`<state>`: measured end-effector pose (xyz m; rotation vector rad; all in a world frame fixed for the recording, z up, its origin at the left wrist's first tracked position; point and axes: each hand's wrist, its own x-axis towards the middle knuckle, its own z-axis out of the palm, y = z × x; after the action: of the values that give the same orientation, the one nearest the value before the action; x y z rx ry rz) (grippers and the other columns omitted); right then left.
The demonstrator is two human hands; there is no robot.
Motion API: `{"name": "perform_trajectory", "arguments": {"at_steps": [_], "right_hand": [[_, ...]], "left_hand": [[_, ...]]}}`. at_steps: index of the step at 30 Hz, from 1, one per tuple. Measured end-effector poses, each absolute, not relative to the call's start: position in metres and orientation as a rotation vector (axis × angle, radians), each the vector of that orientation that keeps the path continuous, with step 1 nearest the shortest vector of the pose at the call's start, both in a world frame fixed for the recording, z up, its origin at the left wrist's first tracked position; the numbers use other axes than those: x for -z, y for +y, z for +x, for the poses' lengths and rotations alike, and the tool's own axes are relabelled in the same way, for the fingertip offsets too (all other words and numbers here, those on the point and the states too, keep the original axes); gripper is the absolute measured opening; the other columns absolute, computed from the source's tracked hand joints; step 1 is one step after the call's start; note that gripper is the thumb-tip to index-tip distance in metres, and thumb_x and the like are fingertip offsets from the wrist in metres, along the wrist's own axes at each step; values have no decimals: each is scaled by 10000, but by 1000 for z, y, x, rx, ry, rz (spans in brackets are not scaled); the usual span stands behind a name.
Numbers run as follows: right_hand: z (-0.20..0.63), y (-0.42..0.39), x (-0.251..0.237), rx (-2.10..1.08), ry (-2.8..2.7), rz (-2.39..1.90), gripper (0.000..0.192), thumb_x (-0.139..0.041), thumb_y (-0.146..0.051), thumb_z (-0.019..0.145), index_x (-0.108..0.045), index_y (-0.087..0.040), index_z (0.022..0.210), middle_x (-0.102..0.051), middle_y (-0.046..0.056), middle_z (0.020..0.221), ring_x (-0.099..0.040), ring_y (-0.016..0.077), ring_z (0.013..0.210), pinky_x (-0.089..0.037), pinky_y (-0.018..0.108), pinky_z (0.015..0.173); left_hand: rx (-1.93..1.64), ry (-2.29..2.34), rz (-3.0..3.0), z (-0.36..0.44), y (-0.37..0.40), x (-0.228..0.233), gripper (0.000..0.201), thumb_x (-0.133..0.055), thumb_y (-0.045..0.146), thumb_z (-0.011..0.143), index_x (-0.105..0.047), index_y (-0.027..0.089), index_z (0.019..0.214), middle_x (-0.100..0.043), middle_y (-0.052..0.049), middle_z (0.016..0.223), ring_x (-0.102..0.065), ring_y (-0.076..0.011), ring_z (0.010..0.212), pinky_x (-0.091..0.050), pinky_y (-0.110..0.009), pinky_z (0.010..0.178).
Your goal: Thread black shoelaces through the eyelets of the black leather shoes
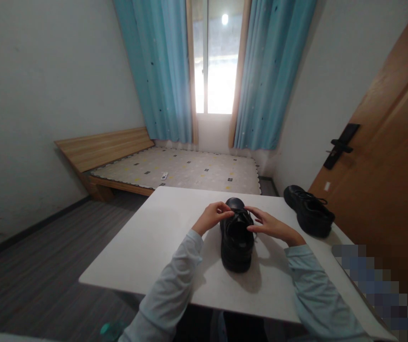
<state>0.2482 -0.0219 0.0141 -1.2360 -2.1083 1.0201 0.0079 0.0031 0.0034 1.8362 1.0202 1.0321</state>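
A black lace-up shoe (237, 256) stands upright on the white table (154, 237), toe pointing away from me and heel nearest me. My left hand (213, 216) reaches in from the left, its thumb and fingers pinched at the black shoelace (239, 217) over the tongue. On the other side, my right hand (270, 225) has its index finger and thumb apart along the shoe's right edge, near the lace; any contact of its fingertips with the lace is too small to make out. A second black shoe (312, 213) sits at the table's right edge.
Behind the table is a low bed (196, 166) with a patterned mattress and a small white object (164, 175) on it. A brown door (385, 156) with a black handle is at the right. A green-capped bottle (111, 330) shows at the lower left.
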Motion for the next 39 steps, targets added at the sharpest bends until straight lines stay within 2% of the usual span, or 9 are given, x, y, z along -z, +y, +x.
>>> {"name": "perform_trajectory", "arguments": {"at_steps": [4,15,21,31,39], "right_hand": [[247,-23,-14,-1010,-2105,-1246,774,-696,-516,669,-423,-244,1340,-377,118,1441,-362,314,1315,-363,501,1036],[245,-25,-19,-1008,-2113,-1268,750,-688,-522,671,-437,-255,1325,-368,113,1441,-373,319,1304,-389,510,1013],[245,-24,-18,-1012,-2106,-1264,748,-680,-528,678,-430,-264,1332,-376,106,1439,-376,318,1302,-374,518,1024],[245,-25,-18,-1049,-2099,-1267,749,-673,-526,691,-412,-253,1338,-371,110,1442,-357,314,1316,-357,522,1037],[247,-24,-14,-1052,-2109,-1235,735,-673,-527,697,-415,-261,1332,-372,104,1443,-352,312,1323,-356,524,1040]], "left_hand": [[-945,1003,1836,7,4,-2,316,-667,427,707,-649,124,794,-679,-59,801,-592,-148,707,-453,-274,692],[-1076,1001,1822,8,2,-7,292,-624,426,746,-623,134,742,-663,-41,730,-595,-153,706,-457,-270,692],[-1115,929,1750,13,1,-5,267,-591,407,776,-575,141,759,-663,-43,748,-598,-149,721,-452,-270,707],[-1180,927,1715,14,1,-6,289,-634,413,746,-542,139,736,-591,-7,697,-555,-119,666,-445,-244,634],[-1178,769,1373,15,-7,-14,336,-658,389,745,-481,153,907,-631,-7,700,-640,-140,700,-482,-279,694]]}}
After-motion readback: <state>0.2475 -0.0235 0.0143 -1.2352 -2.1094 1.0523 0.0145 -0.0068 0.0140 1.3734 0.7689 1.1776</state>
